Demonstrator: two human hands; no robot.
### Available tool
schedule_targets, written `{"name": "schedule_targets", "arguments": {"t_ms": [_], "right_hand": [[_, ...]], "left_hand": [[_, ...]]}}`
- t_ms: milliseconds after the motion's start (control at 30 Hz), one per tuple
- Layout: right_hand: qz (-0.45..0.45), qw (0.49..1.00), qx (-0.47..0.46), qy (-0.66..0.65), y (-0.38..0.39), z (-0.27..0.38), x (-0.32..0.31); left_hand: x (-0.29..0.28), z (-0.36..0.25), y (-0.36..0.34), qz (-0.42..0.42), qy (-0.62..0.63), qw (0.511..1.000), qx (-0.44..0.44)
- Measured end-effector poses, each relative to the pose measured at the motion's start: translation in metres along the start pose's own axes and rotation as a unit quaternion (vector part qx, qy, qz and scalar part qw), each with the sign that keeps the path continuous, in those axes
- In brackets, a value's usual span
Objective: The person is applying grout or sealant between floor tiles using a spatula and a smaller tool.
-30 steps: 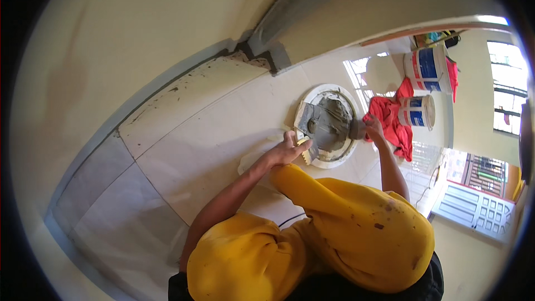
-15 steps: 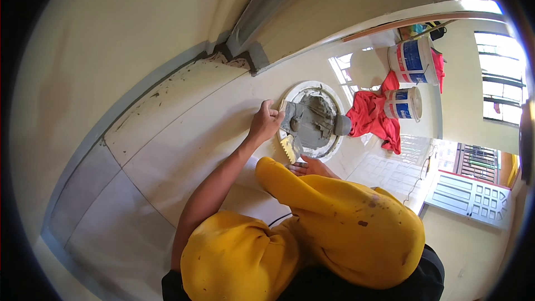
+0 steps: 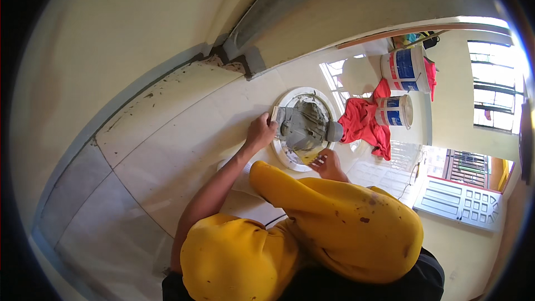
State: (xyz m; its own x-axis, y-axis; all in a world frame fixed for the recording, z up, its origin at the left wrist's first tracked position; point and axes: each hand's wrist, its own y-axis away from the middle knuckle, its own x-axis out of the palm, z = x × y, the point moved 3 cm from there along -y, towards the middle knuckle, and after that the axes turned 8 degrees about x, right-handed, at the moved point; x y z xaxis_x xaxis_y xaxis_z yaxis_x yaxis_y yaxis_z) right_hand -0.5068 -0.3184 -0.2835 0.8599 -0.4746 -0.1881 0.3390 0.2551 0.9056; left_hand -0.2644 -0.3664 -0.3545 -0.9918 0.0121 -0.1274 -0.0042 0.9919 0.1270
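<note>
A round white pan [image 3: 287, 159] full of wet grey mortar [image 3: 305, 122] lies on the floor in front of me. My left hand [image 3: 261, 132] is closed at its left side, gripping a small flat piece with a pale edge [image 3: 274, 115]; grey mortar coats its face. My right hand [image 3: 330, 164] is closed on a yellow notched spreader [image 3: 312, 155], which is low over the pan's near edge and partly hidden by fingers and mortar. At the pan's right rim sits a grey, mortar-coated rounded object [image 3: 334, 131] whose kind I cannot make out.
Right of the pan lies a crumpled red cloth [image 3: 365, 121], beside a small white-and-blue bucket [image 3: 394, 111] and a larger bucket [image 3: 405, 70]. A grey-edged wall corner [image 3: 245, 64] stands at far left. My bent yellow-clad knees [image 3: 340, 217] are close below my hands.
My right hand has moved up and right to the pan's near edge, carrying the spreader away from the left piece. My left hand has shifted slightly down and left with its piece.
</note>
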Motion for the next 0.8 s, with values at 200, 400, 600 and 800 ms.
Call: {"name": "schedule_targets", "arguments": {"t_ms": [200, 400, 600, 800], "right_hand": [[0.004, 0.960, -0.218, 0.177, 0.007, 0.037, 0.024], [0.008, 0.864, -0.359, 0.353, 0.005, 0.089, 0.040], [-0.176, 0.540, -0.558, 0.605, 0.027, 0.111, 0.084], [-0.164, 0.453, -0.500, 0.720, -0.003, 0.047, 0.094]], "left_hand": [[-0.006, 0.027, 0.018, 0.029, -0.083, 0.985, 0.147], [0.005, 0.021, 0.019, 0.091, 0.091, 0.992, 0.009], [0.012, 0.026, 0.028, 0.032, 0.491, 0.850, -0.186], [0.021, 0.013, 0.027, 0.005, 0.601, 0.781, -0.168]]}}
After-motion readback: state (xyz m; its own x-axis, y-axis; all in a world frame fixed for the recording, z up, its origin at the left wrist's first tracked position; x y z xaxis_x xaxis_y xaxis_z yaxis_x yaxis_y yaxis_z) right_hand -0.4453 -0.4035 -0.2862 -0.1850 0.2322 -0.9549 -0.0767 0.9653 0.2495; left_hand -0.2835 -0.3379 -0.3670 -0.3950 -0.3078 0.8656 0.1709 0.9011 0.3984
